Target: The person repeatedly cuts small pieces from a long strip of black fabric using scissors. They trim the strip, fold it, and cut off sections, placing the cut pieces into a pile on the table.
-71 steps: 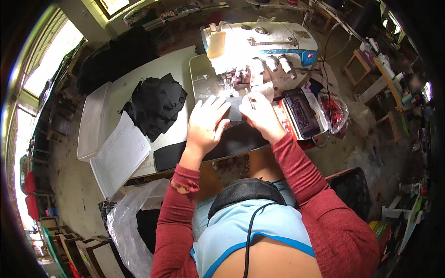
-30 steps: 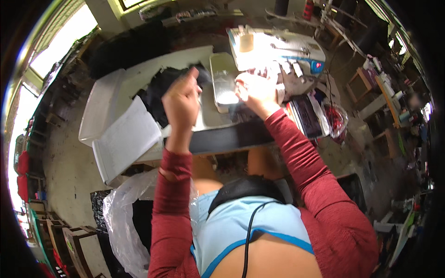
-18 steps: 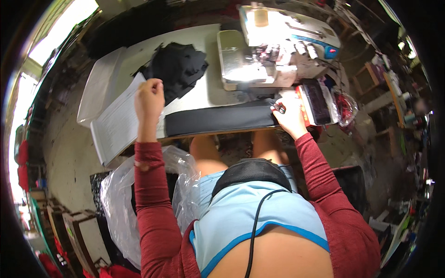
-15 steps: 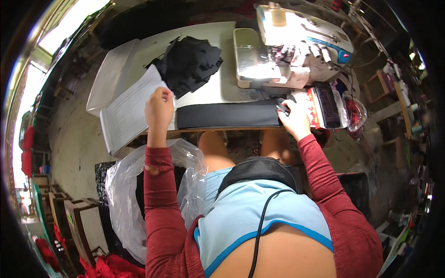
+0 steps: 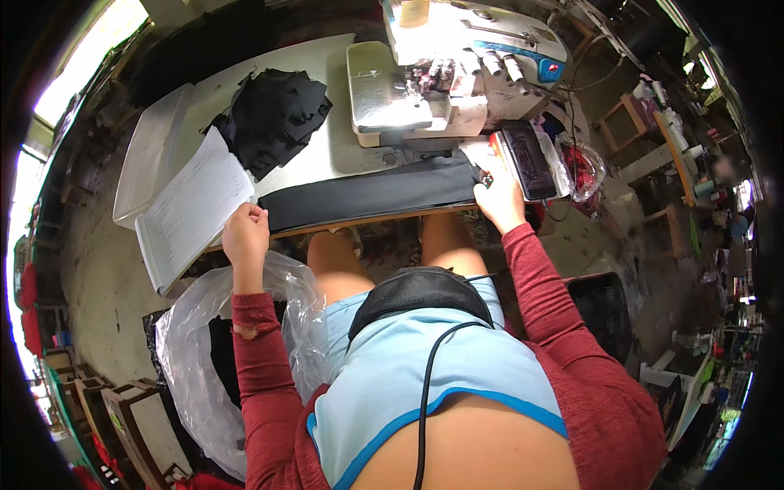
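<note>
A long black fabric strip (image 5: 367, 194) lies flat along the front edge of the white table. At its left end is my left hand (image 5: 246, 237), thumb and fingertips pressed together beside the strip's corner; whatever they pinch is too small to make out. My right hand (image 5: 501, 198) rests at the strip's right end, its fingers closed round a small dark metal tool (image 5: 486, 177), mostly hidden by the hand. An open notebook (image 5: 196, 193) with handwritten pages lies just beyond my left hand. Behind the strip sits a pile of black fabric pieces (image 5: 276, 118).
A sewing machine (image 5: 498, 49) with a bright lamp stands at the back right. A dark phone (image 5: 527, 159) lies right of my right hand. A clear plastic bin (image 5: 147, 155) is at the table's left; a clear plastic bag (image 5: 184, 351) hangs open below the front edge.
My left hand has come down from above the notebook to the strip's left end. My right hand stays at the right end with the small tool. The whole view has shifted and tilted.
</note>
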`<state>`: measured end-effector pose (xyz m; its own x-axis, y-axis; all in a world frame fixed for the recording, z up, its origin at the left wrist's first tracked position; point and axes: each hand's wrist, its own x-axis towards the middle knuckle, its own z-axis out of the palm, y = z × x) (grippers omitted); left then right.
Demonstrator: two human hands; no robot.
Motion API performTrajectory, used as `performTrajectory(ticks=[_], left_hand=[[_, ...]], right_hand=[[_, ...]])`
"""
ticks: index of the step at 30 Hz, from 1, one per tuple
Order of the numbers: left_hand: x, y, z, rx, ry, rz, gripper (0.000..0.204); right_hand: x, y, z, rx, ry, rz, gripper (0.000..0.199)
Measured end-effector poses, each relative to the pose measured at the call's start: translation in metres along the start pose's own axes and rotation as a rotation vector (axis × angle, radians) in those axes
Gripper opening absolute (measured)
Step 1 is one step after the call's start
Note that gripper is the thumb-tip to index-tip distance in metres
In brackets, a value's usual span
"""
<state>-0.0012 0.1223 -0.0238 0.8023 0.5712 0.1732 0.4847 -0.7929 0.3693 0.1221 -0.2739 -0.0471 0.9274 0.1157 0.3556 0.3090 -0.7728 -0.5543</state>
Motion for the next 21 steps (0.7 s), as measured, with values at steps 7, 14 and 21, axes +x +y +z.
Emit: performTrajectory(ticks=[7, 14, 21], left_hand=[[-0.027, 0.061, -0.015, -0.511, -0.044, 0.055, 0.016], [-0.069, 0.125, 0.023, -0.942, -0.109, 0.201, 0.01], [-0.071, 0.129, 0.028, -0.825, -0.038, 0.436, 0.01]], right_hand=[[-0.006, -0.021, 0.018, 0.315, -0.095, -0.033, 0.024], [-0.014, -0.125, 0.038, 1.024, -0.691, 0.41, 0.018], [-0.014, -0.12, 0.028, 1.044, -0.66, 0.423, 0.018]])
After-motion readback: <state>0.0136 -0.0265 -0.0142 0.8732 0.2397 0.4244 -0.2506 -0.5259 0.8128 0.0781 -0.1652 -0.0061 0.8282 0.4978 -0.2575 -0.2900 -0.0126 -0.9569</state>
